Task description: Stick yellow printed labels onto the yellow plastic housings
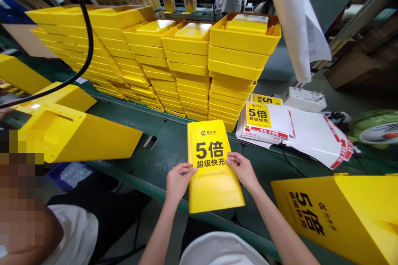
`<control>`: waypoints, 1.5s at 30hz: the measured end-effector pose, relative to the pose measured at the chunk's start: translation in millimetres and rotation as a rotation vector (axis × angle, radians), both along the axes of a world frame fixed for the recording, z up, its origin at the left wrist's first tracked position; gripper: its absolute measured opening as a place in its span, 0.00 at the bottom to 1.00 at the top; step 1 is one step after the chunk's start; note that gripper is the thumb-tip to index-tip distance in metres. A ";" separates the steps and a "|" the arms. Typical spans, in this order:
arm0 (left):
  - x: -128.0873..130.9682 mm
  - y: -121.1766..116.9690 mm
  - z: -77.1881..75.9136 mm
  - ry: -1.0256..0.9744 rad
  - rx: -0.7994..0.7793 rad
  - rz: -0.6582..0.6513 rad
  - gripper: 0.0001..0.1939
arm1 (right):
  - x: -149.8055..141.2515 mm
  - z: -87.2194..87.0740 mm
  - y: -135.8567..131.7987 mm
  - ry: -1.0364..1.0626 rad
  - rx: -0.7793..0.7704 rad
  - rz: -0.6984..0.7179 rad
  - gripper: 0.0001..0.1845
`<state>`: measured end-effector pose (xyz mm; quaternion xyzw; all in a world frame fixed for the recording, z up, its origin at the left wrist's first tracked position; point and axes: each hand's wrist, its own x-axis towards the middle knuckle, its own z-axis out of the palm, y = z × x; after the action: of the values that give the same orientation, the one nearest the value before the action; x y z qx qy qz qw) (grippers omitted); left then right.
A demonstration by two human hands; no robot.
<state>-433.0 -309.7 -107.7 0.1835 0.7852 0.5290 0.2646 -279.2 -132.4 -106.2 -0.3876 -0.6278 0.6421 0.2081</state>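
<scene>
A yellow plastic panel (214, 165) printed in black with "5倍 超级快充" lies flat on the green work belt (164, 161). My left hand (181, 182) grips its left edge, with the fingers across the printed face. My right hand (243, 169) holds the right edge in the same way. The panel's lower end flares out a little and rests just beyond my body. Part of its underside is hidden.
Tall stacks of yellow trays (186, 56) stand behind the belt. White printed sheets (267, 122) lie to the right, beside a green fan (376, 128). Large yellow housings (338, 219) (81, 132) sit at both sides. A co-worker (74, 227) is at left.
</scene>
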 end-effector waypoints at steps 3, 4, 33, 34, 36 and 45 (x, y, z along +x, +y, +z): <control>-0.1 -4.5 0.7 0.015 -0.018 -0.004 0.18 | 6.2 3.2 -6.1 -0.078 0.144 -0.016 0.28; 1.5 -6.9 2.0 0.003 -0.018 -0.013 0.19 | 8.9 3.9 -8.8 -0.118 0.215 -0.018 0.30; 18.2 43.3 30.2 0.972 -0.003 -1.406 0.46 | 46.9 -44.1 -58.2 -0.113 0.203 -0.109 0.30; 13.7 38.2 31.3 0.953 0.028 -1.477 0.42 | 46.5 -45.3 -58.0 -0.105 0.202 -0.114 0.30; -11.2 51.4 34.4 0.974 -0.025 -1.433 0.35 | 45.3 -47.0 -57.5 -0.099 0.198 -0.116 0.30; 1.4 121.9 23.5 1.062 -0.238 -0.843 0.39 | 43.3 -49.9 -60.3 -0.128 0.234 -0.118 0.31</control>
<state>-431.7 -187.8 -84.2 0.6775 0.7227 0.1294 0.0456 -235.9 -192.6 -156.1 -0.4371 -0.6865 0.5251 0.2491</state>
